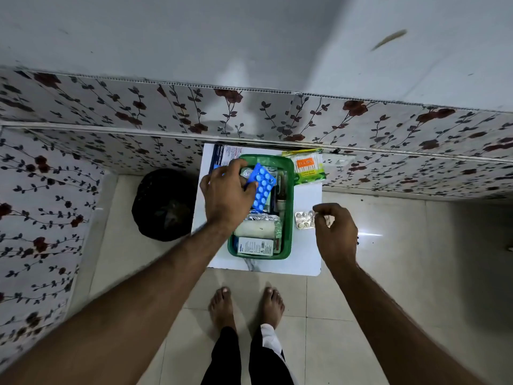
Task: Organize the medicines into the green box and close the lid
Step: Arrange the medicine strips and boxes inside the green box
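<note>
The green box (289, 190) stands open on a small white table (306, 254), filled with a white bandage roll, foil strips and a small carton. My left hand (226, 195) hovers over the box's left half, holding a blue blister strip (261, 190) tilted above the contents. My right hand (334, 232) is to the right of the box, fingers curled at a silver blister strip (304, 219) lying on the table; whether it grips the strip I cannot tell. A pack of cotton buds (308, 168) lies at the back right. No lid is in view.
A blue-and-white carton or leaflet (222, 154) lies behind the box at the back left. A black bin (163, 204) stands on the floor left of the table. Flowered wall panels close in behind and to the left. My bare feet (247, 304) stand before the table.
</note>
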